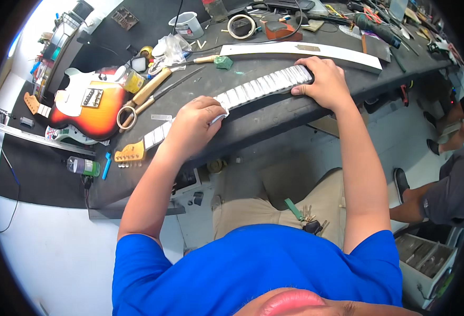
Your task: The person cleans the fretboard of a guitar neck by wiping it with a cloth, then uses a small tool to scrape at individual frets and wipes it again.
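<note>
A guitar neck [263, 87] lies along the front edge of the dark workbench, its fretboard covered in whitish tape strips between the frets. Its wooden headstock [130, 153] with tuning pegs points to the left. My left hand [198, 122] is closed around the middle of the neck, pressing a small white piece, perhaps folded paper or cloth, against it. At the heel end, my right hand [325, 81] grips the neck, with the thumb on the near side and the fingers over the far side.
Behind the neck lies a long white beam [301, 53]. A sunburst electric guitar body [91, 104], a thin file [176, 84], tape rolls [241, 27] and a blue string winder [106, 166] are on the bench. Tools crowd its right end. Another person's legs [433, 193] are at the right.
</note>
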{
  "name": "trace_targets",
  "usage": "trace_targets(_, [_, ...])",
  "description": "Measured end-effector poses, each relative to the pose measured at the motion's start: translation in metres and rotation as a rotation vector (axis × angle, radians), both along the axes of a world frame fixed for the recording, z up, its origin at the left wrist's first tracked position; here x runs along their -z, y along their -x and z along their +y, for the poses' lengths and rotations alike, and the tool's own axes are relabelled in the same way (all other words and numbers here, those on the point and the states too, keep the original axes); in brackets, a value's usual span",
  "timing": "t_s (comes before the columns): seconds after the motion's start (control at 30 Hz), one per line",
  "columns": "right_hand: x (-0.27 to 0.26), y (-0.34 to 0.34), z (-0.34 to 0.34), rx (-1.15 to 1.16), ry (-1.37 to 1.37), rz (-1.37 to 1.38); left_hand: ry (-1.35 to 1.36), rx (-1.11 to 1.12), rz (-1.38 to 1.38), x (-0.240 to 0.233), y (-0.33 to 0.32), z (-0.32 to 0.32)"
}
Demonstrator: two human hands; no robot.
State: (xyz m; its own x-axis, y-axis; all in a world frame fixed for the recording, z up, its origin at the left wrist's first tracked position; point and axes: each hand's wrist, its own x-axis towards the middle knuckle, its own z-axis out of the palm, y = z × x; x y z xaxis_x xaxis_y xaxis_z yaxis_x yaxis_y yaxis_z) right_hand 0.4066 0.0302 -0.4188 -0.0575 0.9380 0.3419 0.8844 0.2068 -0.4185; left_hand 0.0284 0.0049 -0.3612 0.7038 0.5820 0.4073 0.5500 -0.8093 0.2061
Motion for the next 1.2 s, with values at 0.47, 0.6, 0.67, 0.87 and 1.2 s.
trace_targets(0.47, [-0.006,0.003,-0.004,0.041,-0.005,0.013,-0.032,-0.005,-0.023,0.006,-0.020,0.021])
trace_targets(0.6, [-0.010,0.006,-0.002,0.026,-0.006,0.011,0.065,-0.115,0.077,-0.014,-0.015,0.062])
trace_targets(0.67, [-0.003,0.005,-0.002,0.018,-0.006,0.025,0.057,-0.050,-0.017,-0.003,-0.024,0.075])
trace_targets(0.87, [-0.009,0.010,-0.001,-0.004,-0.032,0.022,-0.043,0.015,-0.041,-0.001,-0.039,0.043])
trace_targets(1.2, [-0.004,-0.002,0.000,0.003,-0.028,0.036,-0.078,-0.068,0.124,0.004,-0.058,0.041])
